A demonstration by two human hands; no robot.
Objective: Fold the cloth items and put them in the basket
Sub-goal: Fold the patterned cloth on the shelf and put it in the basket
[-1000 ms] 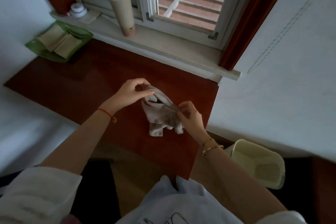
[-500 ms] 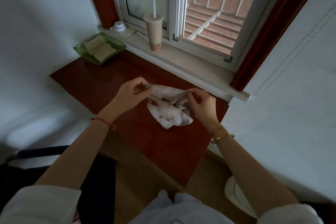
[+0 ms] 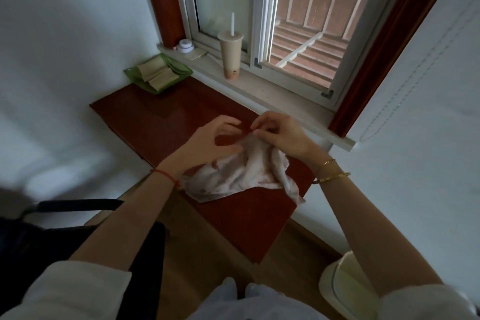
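A crumpled white cloth with faint red marks [image 3: 233,176] lies on the red-brown table [image 3: 155,117], one corner hanging over the table's right edge. My right hand [image 3: 280,135] pinches the cloth's top edge between thumb and fingers. Just to its left is my left hand [image 3: 207,140], fingers curved and apart, the thumb tip at the cloth's edge and nothing gripped. A green basket [image 3: 135,76] at the table's far left corner holds two folded beige cloths [image 3: 158,75].
A tall cup with a straw [image 3: 231,57] and a small white jar [image 3: 185,46] stand on the window sill behind the table. A cream plastic basket [image 3: 335,283] sits on the floor at lower right. A dark chair [image 3: 78,218] is at left.
The cloth has come down from between both hands onto the table and spread out. My left hand has let go of it. My right hand still pinches its top edge.
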